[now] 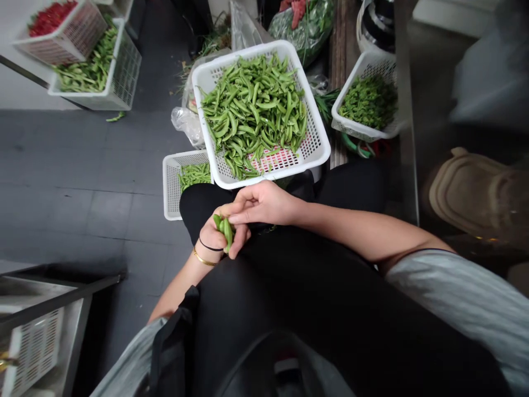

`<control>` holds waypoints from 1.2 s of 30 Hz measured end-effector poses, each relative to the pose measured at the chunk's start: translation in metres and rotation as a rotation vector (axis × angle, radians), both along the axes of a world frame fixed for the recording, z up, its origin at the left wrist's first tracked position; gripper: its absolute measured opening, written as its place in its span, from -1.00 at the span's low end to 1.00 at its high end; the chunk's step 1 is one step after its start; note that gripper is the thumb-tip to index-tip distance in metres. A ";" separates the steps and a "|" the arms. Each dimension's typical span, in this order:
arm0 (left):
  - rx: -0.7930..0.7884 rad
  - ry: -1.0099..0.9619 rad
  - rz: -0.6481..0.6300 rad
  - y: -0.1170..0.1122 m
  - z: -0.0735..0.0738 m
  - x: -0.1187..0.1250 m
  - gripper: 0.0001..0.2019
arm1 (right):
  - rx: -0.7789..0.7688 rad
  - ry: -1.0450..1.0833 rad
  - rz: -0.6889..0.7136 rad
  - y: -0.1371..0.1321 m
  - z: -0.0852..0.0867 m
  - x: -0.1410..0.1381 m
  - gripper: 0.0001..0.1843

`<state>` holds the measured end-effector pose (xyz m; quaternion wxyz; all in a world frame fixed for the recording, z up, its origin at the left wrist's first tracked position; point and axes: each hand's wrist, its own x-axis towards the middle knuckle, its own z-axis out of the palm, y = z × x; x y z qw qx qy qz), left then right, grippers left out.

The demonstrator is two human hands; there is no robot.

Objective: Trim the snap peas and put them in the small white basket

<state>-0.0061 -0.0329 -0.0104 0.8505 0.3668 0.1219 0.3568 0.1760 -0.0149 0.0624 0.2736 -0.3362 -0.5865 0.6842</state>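
Note:
My left hand point(212, 234) is closed around a few green pea pods point(225, 229), which stick out between thumb and fingers. Over it, my right hand point(264, 204) pinches with thumb and forefinger at the upper end of those pods. Both hands are above my lap, just in front of a large white basket point(318, 149) heaped with pea pods point(256, 105). Beside my left knee, a smaller white basket point(171, 187) holds more green pods point(195, 175), partly covered by the large basket.
A white basket of leafy greens point(370, 102) stands at the right. Bagged greens point(306, 33) lie behind the large basket. Far left, a basket of red peppers point(52, 19) rests on a basket of green pods point(88, 69). A metal rack point(61, 300) stands at lower left.

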 end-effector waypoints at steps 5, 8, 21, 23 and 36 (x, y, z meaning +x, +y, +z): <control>0.003 0.267 -0.060 0.001 0.022 -0.002 -0.10 | -0.193 0.088 -0.066 -0.009 -0.016 -0.018 -0.84; 0.030 0.339 -0.156 0.004 0.032 -0.002 -0.01 | -0.290 0.180 -0.175 -0.010 -0.025 -0.007 -0.82; -0.071 0.162 -0.113 0.007 0.029 0.001 -0.37 | 0.513 -0.799 0.224 0.006 -0.008 0.049 -0.76; -0.144 0.117 0.014 0.007 0.034 0.004 -0.54 | 0.545 -1.021 0.341 0.006 -0.022 0.048 -0.74; -0.333 0.155 0.112 0.027 0.022 0.008 -0.71 | 0.479 -1.275 0.195 0.113 -0.023 0.050 -0.62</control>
